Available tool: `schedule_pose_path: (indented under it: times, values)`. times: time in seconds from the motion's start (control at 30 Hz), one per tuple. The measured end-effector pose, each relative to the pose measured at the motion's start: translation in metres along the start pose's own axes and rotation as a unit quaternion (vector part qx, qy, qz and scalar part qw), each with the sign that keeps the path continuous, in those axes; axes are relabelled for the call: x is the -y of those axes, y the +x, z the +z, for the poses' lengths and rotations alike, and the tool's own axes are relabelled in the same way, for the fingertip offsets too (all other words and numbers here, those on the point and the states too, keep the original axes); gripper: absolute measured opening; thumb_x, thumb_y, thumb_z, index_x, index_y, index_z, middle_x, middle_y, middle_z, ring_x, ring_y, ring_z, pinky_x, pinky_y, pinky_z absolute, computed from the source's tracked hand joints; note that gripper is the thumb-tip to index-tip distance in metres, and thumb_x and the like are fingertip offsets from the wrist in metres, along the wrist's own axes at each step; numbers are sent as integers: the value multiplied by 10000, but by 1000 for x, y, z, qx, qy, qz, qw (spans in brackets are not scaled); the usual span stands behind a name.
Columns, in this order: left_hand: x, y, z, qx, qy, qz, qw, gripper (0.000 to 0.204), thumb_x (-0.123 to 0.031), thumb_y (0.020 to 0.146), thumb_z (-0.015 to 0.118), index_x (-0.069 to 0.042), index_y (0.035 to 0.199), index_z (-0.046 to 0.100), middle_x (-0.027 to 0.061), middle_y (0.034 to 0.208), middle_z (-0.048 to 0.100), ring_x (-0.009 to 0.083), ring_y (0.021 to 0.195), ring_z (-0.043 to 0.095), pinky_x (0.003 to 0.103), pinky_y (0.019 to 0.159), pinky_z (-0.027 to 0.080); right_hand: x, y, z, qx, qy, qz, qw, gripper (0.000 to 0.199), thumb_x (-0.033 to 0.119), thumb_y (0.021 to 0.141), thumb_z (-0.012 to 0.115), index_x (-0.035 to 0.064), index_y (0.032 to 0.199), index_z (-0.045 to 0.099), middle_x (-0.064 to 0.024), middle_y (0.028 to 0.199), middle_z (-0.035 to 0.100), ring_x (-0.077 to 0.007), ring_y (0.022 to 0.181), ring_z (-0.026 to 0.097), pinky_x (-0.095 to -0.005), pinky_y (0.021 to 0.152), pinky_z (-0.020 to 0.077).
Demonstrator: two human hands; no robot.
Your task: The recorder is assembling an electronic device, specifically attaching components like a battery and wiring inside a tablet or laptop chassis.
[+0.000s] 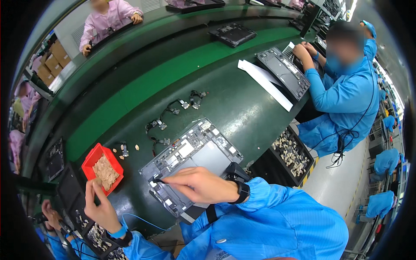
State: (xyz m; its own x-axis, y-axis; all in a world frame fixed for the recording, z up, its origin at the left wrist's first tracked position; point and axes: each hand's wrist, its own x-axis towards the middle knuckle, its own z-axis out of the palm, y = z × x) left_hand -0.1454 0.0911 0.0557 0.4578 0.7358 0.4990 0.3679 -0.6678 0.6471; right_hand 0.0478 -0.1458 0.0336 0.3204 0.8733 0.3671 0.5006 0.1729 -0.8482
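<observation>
A dark green workbench (225,104) with a lighter green strip carries an open grey device chassis (193,162) directly under the right hand (201,185). Just above the left hand (102,208) sits a red tray (93,160) of small tan parts. Beyond the right hand lie several short black cable assemblies (173,115), and farther off, white paper strips (264,82).

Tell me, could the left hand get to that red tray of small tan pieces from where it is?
Probably yes. The left hand is raised right beside the red tray, its fingers near the tray's lower corner, and nothing lies between them. The right hand is busy on the grey device chassis, clear of that path.
</observation>
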Motion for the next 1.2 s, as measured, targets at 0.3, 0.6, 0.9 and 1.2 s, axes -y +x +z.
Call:
schedule_pose_path:
  times: [0.3, 0.6, 0.9, 1.2]
  values:
    - [-40, -12, 35, 12, -2, 40, 999, 169, -56, 942, 704, 20, 1078, 769, 149, 1040, 778, 215, 903, 730, 318, 833, 547, 4, -6, -15, -95, -96, -38, 990, 374, -102, 866, 654, -28, 1229, 707, -184, 1189, 729, -341, 1083, 703, -403, 927, 561]
    - [-113, -62, 65, 216, -175, -18, 960, 176, -88, 995, 650, 13, 950, 788, 68, 720, 743, 123, 658, 672, 287, 641, 502, 10, -17, -30, -80, -8, -10, 997, 285, 1, 967, 649, -17, 1245, 711, -162, 1217, 733, -304, 1177, 687, -366, 988, 511]
    - [-136, -34, 88, 311, -45, 191, 930, 312, -266, 895, 783, -83, 1144, 736, 45, 1072, 763, 229, 1032, 695, 395, 869, 378, -7, -39, -52, -183, 280, 128, 934, 178, -24, 987, 657, -73, 1139, 736, -138, 1022, 754, -184, 947, 720, -301, 868, 564]
    - [-98, -15, 95, 366, 96, 50, 924, 574, -244, 891, 789, -110, 1419, 610, 79, 1002, 744, 246, 914, 677, 365, 857, 377, -12, -37, -92, -209, 168, 277, 923, 183, 28, 978, 694, -62, 1135, 722, -84, 859, 744, -115, 865, 691, -237, 814, 512]
